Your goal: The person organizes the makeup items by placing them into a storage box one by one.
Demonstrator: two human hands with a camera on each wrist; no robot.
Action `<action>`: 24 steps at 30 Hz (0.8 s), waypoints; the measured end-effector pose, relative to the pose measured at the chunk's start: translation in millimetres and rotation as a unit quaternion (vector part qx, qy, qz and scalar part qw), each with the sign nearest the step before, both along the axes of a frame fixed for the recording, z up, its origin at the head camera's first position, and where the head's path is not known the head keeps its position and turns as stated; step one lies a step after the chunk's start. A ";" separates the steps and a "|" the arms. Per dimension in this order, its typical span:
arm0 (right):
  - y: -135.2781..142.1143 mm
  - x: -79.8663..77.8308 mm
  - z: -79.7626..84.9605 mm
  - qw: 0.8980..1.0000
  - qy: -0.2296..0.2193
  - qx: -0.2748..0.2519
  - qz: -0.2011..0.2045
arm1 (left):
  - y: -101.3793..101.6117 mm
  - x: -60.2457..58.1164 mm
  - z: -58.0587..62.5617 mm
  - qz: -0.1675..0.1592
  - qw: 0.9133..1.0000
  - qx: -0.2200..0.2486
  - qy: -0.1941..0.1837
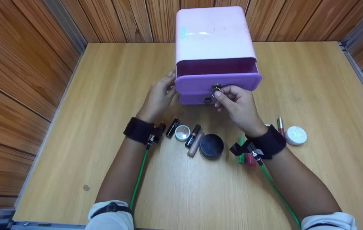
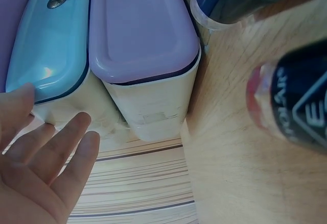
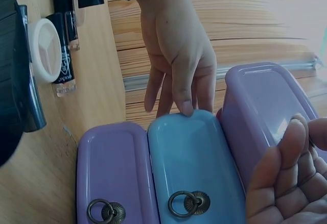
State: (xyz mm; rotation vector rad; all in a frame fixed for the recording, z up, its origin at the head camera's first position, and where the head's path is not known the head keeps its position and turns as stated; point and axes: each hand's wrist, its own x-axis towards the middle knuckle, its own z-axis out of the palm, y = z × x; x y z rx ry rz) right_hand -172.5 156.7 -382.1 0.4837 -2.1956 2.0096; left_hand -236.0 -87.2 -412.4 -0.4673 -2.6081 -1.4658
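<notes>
A small drawer cabinet with a pale pink shell (image 1: 213, 38) stands at the back of the table. Its top purple drawer (image 1: 194, 83) is pulled partly out, past the blue drawer (image 3: 196, 147) and lower purple drawer (image 3: 115, 157). Thumb and fingers of my right hand (image 1: 240, 103) pinch the top drawer's ring pull (image 1: 215, 91); in the right wrist view the fingers hide that ring. My left hand (image 1: 159, 95) rests against the cabinet's left side, thumb at the blue drawer's end. In the left wrist view its fingers (image 2: 71, 145) are spread and fairly straight.
Cosmetics lie before the cabinet: a black round case (image 1: 211, 146), a round palette (image 1: 182, 133), several tubes (image 1: 195, 143), and a green tube (image 1: 241, 153) beneath the right wrist. Right of it are a silver-capped tube (image 1: 280, 124) and a white jar (image 1: 296, 135). Wooden walls (image 1: 25, 80) enclose the table.
</notes>
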 end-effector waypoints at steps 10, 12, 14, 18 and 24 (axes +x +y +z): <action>4.3 19.0 0.4 1.000 0.018 0.017 0.016 | -0.8 0.2 -1.0 -0.017 0.999 0.014 0.023; 5.0 23.0 0.0 0.999 0.018 0.022 0.021 | -1.0 0.5 -1.2 -0.016 0.999 0.016 0.022; 5.4 26.8 -0.4 0.999 0.018 0.029 0.024 | -0.9 0.9 -0.8 -0.013 1.000 0.017 0.021; 6.2 32.8 -2.2 0.999 0.019 0.040 0.025 | -0.7 1.1 0.1 -0.016 0.999 0.020 0.025; 6.4 38.4 -4.3 0.999 0.018 0.040 0.027 | -1.0 0.6 0.5 -0.019 0.999 0.016 0.031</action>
